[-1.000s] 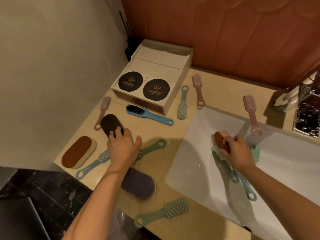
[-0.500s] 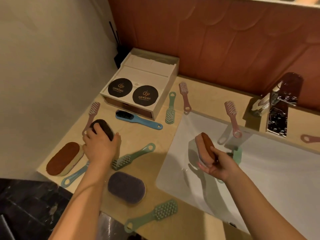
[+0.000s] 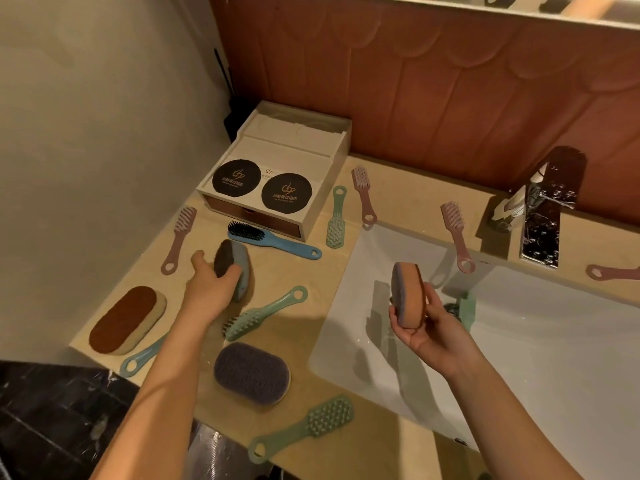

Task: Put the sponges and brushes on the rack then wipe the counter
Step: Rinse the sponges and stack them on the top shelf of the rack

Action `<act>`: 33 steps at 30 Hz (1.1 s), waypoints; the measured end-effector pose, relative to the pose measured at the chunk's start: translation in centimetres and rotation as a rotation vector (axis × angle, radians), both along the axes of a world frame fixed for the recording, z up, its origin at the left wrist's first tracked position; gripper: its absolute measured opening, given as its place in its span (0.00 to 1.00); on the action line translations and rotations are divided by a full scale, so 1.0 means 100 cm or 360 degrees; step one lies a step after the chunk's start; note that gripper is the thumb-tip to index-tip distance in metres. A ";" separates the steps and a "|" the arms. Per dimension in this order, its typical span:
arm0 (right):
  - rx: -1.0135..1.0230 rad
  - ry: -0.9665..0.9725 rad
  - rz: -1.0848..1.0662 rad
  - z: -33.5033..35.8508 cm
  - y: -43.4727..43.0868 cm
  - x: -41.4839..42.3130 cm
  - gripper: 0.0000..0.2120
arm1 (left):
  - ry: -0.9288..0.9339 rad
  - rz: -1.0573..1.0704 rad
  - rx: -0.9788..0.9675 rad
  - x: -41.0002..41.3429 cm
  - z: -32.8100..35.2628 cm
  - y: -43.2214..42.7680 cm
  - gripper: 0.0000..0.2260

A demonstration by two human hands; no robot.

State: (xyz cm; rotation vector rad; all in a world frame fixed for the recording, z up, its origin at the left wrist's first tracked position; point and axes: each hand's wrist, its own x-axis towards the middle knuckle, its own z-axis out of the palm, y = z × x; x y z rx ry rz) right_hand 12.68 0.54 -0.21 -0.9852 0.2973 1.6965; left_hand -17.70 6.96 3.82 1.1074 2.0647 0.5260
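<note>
My left hand (image 3: pixel 211 289) grips a dark grey and blue sponge (image 3: pixel 232 263), tilted on edge just above the beige counter (image 3: pixel 346 441). Over the white sink (image 3: pixel 554 358), my right hand (image 3: pixel 427 327) holds an orange and purple sponge (image 3: pixel 408 294) upright. A brown sponge (image 3: pixel 126 320) lies at the counter's left end and a purple-grey sponge (image 3: pixel 251 372) near the front edge. Several brushes lie scattered: a blue brush (image 3: pixel 273 240), green brushes (image 3: pixel 265 313) (image 3: pixel 304 427) (image 3: pixel 336 218), pink brushes (image 3: pixel 178 240) (image 3: pixel 363 195) (image 3: pixel 456 235). A white box-like rack (image 3: pixel 294 157) stands at the back.
Two black round coasters (image 3: pixel 261 183) lie on the white rack's front. A chrome tap (image 3: pixel 540 216) stands behind the sink. A light blue brush handle (image 3: pixel 140 358) pokes out under my left arm. The wall is close on the left, red panelling behind.
My left hand has lifted the dark sponge off the counter and turned it on edge. My right hand has raised the orange sponge out of the sink.
</note>
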 end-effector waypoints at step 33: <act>0.0230 -0.1318 0.0394 0.042 -0.022 0.007 0.26 | -0.1385 -0.0637 -0.0401 0.184 0.021 -0.057 0.17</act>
